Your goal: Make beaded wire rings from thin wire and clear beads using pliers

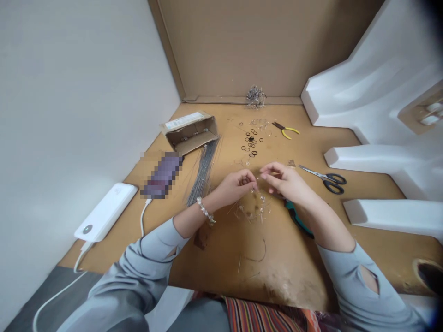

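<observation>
My left hand (240,185), with a beaded bracelet (205,211) on its wrist, pinches a thin wire (258,179) between thumb and forefinger. My right hand (282,179) faces it with fingertips closed on the same wire; the exact grip is too small to make out. Below the hands, clear beads on fine wire (249,215) lie in a loose ring on the table. Teal-handled pliers (298,220) rest partly hidden beneath my right forearm. Beyond the fingers several small black rings (251,143) are scattered.
Straight grey wires (201,177) lie by an open cardboard box (192,133) at left, near a phone (162,175) and a white power bank (106,212). Yellow-handled pliers (286,131), scissors (327,178) and a wire tangle (255,97) lie beyond. White moulded foam (367,159) borders the right.
</observation>
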`<state>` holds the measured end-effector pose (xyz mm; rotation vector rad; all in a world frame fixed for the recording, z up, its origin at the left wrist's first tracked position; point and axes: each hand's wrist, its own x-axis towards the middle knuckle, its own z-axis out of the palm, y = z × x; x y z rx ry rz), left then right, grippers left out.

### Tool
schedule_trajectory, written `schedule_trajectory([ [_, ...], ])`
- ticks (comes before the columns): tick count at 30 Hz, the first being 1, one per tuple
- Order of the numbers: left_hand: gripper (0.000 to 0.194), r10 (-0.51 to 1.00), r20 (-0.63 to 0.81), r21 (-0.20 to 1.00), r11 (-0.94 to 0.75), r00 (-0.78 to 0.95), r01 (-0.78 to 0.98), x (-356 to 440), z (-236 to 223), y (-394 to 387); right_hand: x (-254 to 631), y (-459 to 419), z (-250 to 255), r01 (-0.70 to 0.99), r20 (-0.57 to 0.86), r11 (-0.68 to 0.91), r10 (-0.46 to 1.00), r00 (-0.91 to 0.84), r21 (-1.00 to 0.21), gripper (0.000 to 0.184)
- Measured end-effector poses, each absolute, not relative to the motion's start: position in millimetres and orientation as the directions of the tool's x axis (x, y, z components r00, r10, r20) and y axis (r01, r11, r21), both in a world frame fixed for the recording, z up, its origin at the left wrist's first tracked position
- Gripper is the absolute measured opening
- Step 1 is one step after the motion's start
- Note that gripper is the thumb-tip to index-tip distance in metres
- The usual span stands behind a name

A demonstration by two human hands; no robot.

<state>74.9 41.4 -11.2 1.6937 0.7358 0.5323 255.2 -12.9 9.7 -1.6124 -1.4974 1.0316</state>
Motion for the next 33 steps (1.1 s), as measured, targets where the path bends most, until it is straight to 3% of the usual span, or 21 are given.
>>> schedule_trajectory([
  [3,0.010,0.748,-0.052,0.961,-0.142,0.661,0.237,76.7,-14.8,43.1,260.0,-30.2,-3.3,0.550,-0.029,-0.121,0.984,0.174,-0.826,0.030],
  [7,0.007,0.749,-0.060,0.967,-0.121,0.660,0.225,78.0,-16.4,43.1,256.8,-52.0,-12.7,0.722,0.019,-0.103,0.987,0.159,-0.684,0.025],
  [10,0.005,0.736,-0.065,0.972,-0.107,0.674,0.210,77.8,-16.8,42.2,247.8,-57.6,-13.9,0.809,-0.021,-0.130,0.989,0.144,-0.573,0.021],
  [21,0.001,0.698,-0.046,0.966,-0.150,0.715,0.209,78.0,-19.7,41.1,223.9,-56.6,-17.3,0.933,-0.019,-0.285,0.958,0.288,-0.220,0.021],
  [27,0.006,0.667,-0.001,0.956,-0.219,0.745,0.197,76.9,-19.7,40.7,222.1,-55.5,-19.5,0.943,-0.017,-0.263,0.964,0.265,-0.204,0.021],
  [33,0.012,0.655,0.009,0.942,-0.260,0.756,0.214,75.3,-17.9,37.9,226.0,-54.4,-23.0,0.923,0.042,-0.210,0.971,0.236,-0.321,0.019],
])
